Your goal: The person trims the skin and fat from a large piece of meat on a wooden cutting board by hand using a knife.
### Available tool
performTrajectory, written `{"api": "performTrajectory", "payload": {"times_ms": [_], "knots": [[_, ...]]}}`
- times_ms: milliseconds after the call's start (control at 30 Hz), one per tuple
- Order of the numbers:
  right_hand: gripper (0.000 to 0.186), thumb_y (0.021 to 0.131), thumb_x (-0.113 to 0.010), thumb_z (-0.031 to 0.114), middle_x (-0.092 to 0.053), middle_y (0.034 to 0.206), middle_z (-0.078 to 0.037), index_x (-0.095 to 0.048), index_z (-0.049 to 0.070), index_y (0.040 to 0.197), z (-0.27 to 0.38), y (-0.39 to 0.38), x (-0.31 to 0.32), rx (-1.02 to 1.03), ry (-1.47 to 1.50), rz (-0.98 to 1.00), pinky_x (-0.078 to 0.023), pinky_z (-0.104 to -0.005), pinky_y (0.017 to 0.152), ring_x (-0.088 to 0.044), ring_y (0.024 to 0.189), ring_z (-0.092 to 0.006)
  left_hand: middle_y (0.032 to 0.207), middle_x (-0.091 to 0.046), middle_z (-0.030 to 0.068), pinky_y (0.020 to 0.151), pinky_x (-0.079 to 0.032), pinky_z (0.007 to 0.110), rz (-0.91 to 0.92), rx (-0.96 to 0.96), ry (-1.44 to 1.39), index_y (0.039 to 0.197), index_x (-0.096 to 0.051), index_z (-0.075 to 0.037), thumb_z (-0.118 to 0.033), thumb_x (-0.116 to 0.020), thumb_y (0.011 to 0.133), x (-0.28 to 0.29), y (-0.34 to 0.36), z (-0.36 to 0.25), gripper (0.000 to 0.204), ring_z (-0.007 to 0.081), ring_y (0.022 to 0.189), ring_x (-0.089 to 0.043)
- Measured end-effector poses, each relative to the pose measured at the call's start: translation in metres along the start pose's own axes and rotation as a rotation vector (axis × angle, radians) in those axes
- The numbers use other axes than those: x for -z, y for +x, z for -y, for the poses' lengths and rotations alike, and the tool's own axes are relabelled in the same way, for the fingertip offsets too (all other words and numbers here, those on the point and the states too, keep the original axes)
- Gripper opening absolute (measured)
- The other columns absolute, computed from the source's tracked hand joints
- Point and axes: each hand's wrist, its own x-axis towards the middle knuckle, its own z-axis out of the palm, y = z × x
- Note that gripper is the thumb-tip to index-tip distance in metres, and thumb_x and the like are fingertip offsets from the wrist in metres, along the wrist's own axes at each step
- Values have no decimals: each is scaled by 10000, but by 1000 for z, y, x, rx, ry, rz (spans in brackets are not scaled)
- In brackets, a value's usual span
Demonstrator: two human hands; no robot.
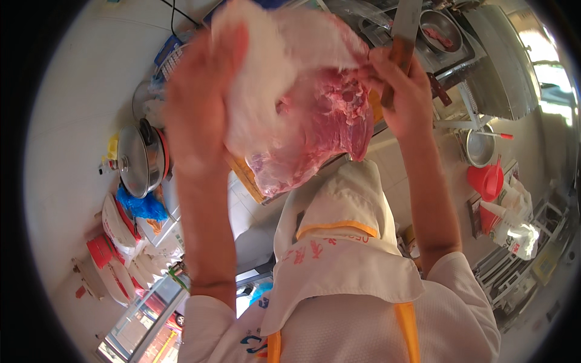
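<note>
Meat (321, 124) hangs between my hands at the top of the view, one big slab, pale fat on its left and upper parts and red flesh on its lower right. Its lower left edge lies over a wooden board (244, 178). My left hand (203, 106) is clamped on the pale left side; it is blurred, so I cannot tell how each finger sits. My right hand (402, 88) is closed round the brown handle of a knife (402, 57), blade pointing up and away from me, while the fingertips of that same hand reach the meat's right edge.

Just right of the knife blade, a metal pan (433, 23) holds a small red scrap (439, 39). Another knife's dark handle (440, 89) shows just beside my right hand. Farther down that side are a metal bowl (480, 149) and a red basin (481, 180). Off to my left stands a lidded pot (134, 160), with a blue bag (142, 204) near it. My apron (339, 266) is white with orange trim.
</note>
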Motion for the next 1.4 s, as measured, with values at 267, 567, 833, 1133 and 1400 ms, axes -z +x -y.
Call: {"api": "performTrajectory", "payload": {"times_ms": [267, 567, 833, 1133, 1400], "knots": [[231, 999, -815, 190, -696, 885, -38, -672, 31, 1085, -91, -31, 34, -262, -560, -62, -515, -326, 689, -597, 731, -142, 1013, -701, -45, 766, -511, 234, -522, 338, -253, 1143, -742, -30, -273, -691, 1110, 64, -100, 212, 251, 52, 861, -622], [237, 1079, -708, 270, -682, 891, -142, -617, 52, 1103, -90, -137, -6, -169, -1064, 232, -529, -446, 707, -692, 789, -312, 697, -514, 6, 635, -436, 347, -581, -22, 596, 871, -614, -18, -304, -734, 1048, 83, -129, 239, 357, 130, 676, -481], [238, 1142, -574, 301, -719, 964, -202, -564, 68, 1194, -118, -157, 4, -178, -1195, 387, -530, -545, 711, -692, 861, -475, 826, -582, 77, 683, -469, 407, -606, 286, 820, 956, -527, -27, -170, -675, 964, 59, -112, 218, 206, 249, 748, -579], [239, 1143, -590, 258, -701, 887, -210, -504, 37, 1118, -133, -160, 16, -116, -1358, 445, -517, -560, 641, -672, 777, -487, 950, -596, 132, 765, -510, 404, -672, 33, 702, 1107, -499, -8, -99, -618, 968, 67, -97, 235, 204, 236, 803, -593], [218, 1143, -578, 241, -694, 846, -208, -501, 41, 1109, -111, -203, 38, -177, -1290, 458, -505, -570, 620, -654, 746, -499, 1107, -627, 178, 891, -525, 387, -602, 110, 593, 1202, -496, 13, -90, -589, 988, 62, -92, 197, 256, 269, 949, -602]]}}
